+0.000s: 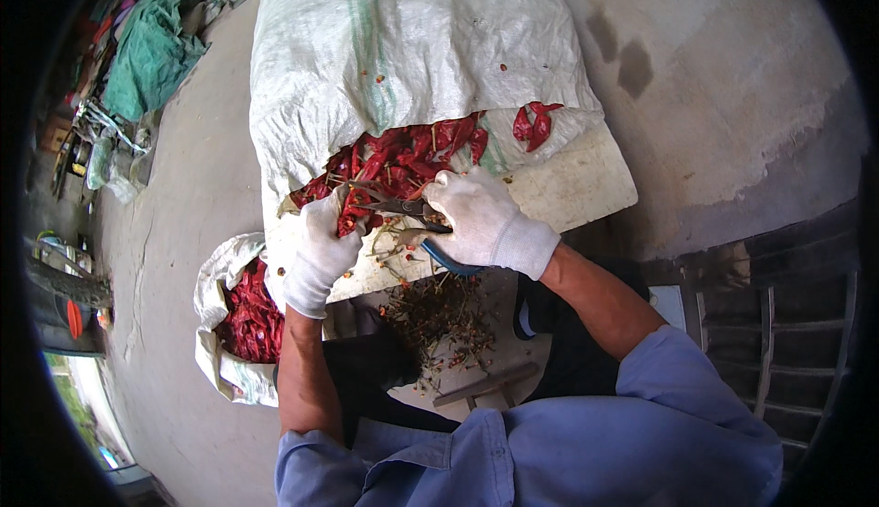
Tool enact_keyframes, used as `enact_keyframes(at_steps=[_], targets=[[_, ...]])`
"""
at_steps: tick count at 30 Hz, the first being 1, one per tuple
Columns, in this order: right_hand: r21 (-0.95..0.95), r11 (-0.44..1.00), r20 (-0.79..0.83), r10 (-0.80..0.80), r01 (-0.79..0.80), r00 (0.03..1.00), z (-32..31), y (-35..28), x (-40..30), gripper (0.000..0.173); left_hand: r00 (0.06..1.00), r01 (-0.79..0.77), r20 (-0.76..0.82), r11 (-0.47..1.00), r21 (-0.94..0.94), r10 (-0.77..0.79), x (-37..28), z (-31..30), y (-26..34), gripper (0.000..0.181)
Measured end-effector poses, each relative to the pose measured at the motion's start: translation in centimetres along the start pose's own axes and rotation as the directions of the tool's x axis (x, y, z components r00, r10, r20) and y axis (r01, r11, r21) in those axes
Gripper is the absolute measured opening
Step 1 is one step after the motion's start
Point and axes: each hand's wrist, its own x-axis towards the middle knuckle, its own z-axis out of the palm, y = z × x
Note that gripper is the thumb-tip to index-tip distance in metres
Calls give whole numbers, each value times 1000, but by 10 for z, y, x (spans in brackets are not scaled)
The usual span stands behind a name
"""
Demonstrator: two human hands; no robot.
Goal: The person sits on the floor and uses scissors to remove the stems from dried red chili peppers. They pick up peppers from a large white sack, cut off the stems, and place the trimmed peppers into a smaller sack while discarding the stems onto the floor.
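My left hand [321, 243], in a white knit glove, grips red dried chili peppers [351, 210] near the board's front edge. In my gloved right hand [474, 215] is a pair of scissors [398, 206], with its blades apart beside those peppers. A blue curved handle [450, 258] shows below my right hand. Behind both hands, a heap of red peppers [405, 150] spills from the mouth of a white woven sack [426, 33] with green stripes. Cut stems [388, 253] are scattered on the pale board [577, 171] under the hands.
At lower left stands an open white sack [209, 301] filled with red peppers [250, 315]. Stem scraps [446, 315] lie piled on the floor between my legs. A wooden stool-like piece [487, 383] is below them. A green tarp [147, 47] covers clutter at upper left. Metal bars [769, 349] stand at right.
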Motion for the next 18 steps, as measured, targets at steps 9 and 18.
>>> enact_keyframes(at_steps=[9,18], targets=[[-71,997,62,22,-17,998,9,2,0,49,997,13,70,999,-53,-9,1,-1,5,14],[-34,999,96,36,-33,995,16,-4,-2,50,997,24,80,993,-115,-14,1,-3,-2,16]])
